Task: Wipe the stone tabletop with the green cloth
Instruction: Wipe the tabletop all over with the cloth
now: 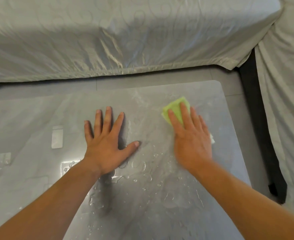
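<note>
The grey stone tabletop (39, 118) fills the lower part of the view, glossy and wet, with water drops and streaks near its middle. A folded green cloth (175, 108) lies on it near the far right corner. My right hand (191, 137) presses flat on the cloth with straight fingers, covering most of it; a pale bit of cloth shows by the little finger side. My left hand (106, 139) rests flat on the bare stone to the left of the cloth, fingers spread.
A sofa under a silvery grey cover (125, 40) runs along the far edge of the table and continues down the right side (284, 101). A narrow strip of grey floor (229, 80) and a dark sofa base (260, 135) separate them from the table.
</note>
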A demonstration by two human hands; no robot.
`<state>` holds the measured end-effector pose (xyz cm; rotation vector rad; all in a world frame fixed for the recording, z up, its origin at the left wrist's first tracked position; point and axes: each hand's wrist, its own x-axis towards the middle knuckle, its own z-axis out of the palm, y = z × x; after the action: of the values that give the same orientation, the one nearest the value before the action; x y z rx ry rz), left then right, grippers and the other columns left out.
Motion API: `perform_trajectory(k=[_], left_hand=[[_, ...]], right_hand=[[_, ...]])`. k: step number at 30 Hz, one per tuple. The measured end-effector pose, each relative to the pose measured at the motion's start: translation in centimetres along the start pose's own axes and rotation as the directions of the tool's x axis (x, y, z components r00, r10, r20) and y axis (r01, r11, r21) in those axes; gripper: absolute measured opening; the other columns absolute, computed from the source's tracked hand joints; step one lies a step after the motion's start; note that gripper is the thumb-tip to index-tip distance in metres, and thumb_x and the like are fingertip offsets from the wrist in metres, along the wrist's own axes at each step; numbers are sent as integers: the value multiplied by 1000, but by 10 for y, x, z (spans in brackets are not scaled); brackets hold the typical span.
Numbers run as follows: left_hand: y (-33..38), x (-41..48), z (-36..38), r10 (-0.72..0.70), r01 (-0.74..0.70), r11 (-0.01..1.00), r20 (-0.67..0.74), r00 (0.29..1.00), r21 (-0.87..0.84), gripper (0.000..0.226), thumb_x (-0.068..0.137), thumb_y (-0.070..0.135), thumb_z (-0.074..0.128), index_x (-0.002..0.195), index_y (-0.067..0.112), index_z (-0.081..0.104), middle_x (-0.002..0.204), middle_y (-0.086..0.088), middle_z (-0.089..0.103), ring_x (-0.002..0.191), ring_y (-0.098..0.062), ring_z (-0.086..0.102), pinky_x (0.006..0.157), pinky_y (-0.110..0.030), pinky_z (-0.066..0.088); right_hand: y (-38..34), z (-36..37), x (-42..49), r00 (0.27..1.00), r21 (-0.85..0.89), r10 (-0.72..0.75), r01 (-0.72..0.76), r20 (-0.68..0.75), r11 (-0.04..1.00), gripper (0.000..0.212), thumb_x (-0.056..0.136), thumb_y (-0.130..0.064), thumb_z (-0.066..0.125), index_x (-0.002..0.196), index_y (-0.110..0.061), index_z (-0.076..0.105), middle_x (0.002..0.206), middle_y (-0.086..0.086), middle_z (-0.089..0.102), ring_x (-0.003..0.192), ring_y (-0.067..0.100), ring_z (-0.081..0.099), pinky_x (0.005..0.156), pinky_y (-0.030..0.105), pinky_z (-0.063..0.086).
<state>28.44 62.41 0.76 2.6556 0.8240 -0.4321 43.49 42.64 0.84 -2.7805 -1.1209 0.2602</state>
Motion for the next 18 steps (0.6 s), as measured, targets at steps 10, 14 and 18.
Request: perform_trajectory(k=[10, 14, 18], left_hand=[[-7, -4, -7, 49, -71, 942, -75, 996, -327, 67, 89, 53, 23, 155, 38, 20, 164, 14, -16, 146, -5, -29, 114, -35, -27], [-11, -11, -11, 30, -89, 922, -158, 987, -377, 57, 93, 45, 27, 145, 26, 42, 166, 0, 13, 153, -16, -4, 120, -40, -11], [-5, -47, -5, 62, -95, 969, -149, 987, -227, 62, 92, 54, 20, 146, 30, 37, 165, -3, 14, 153, -21, -2, 123, -45, -5]], right_hand=[[-51, 3, 52, 996, 51, -74, 72, 43, 996, 77, 86, -10, 43, 155, -37, 21, 167, 3, 1, 152, 34, 3, 123, 47, 5], [-47, 11, -11, 895, 25, -425, 426, 138, 905, 76, 81, -14, 25, 154, -36, 23, 167, 3, 10, 152, 34, 10, 122, 50, 11], [-13, 5, 17, 962, -18, -264, 266, 66, 964, 73, 86, -5, 35, 152, -34, 30, 165, 4, 17, 150, 36, 19, 121, 49, 11]])
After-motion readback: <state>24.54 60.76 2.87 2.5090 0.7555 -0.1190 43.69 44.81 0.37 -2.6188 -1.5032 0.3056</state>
